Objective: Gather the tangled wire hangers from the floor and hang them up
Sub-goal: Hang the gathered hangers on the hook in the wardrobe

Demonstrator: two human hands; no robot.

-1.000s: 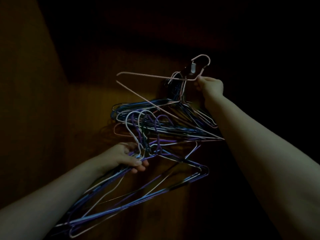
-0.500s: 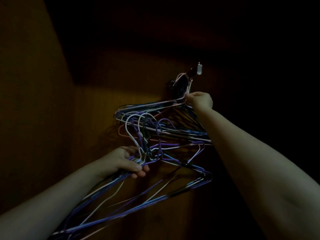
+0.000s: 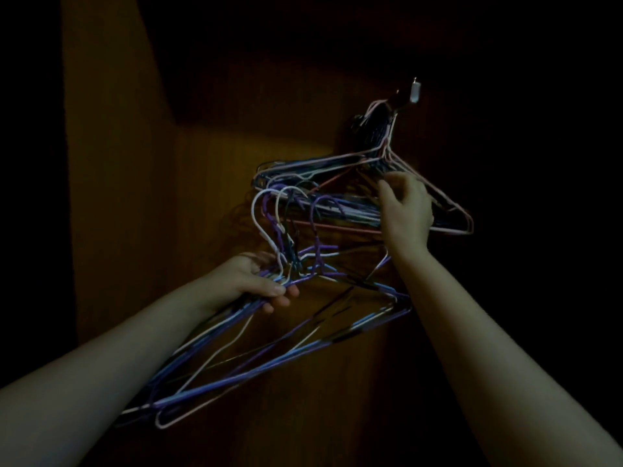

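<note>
My left hand point(image 3: 256, 281) grips a tangled bundle of purple, blue and white wire hangers point(image 3: 269, 362) just below their hooks, and the bundle slopes down to the lower left. A second bunch of hangers point(image 3: 320, 176) hangs from a small metal wall hook point(image 3: 415, 91) at the upper right. A pink hanger point(image 3: 448, 210) is the frontmost one on that hook. My right hand point(image 3: 404, 210) is in front of the hung bunch with loosely spread fingers and holds nothing that I can see.
The scene is very dark. A brown wooden panel point(image 3: 135, 230) forms the left side and back of what looks like a wardrobe. The right side is black and shows nothing.
My right hand hung the pink hanger on the wall hook, let go and dropped lower in front of the hung bunch. The left hand kept its grip on the bundle.
</note>
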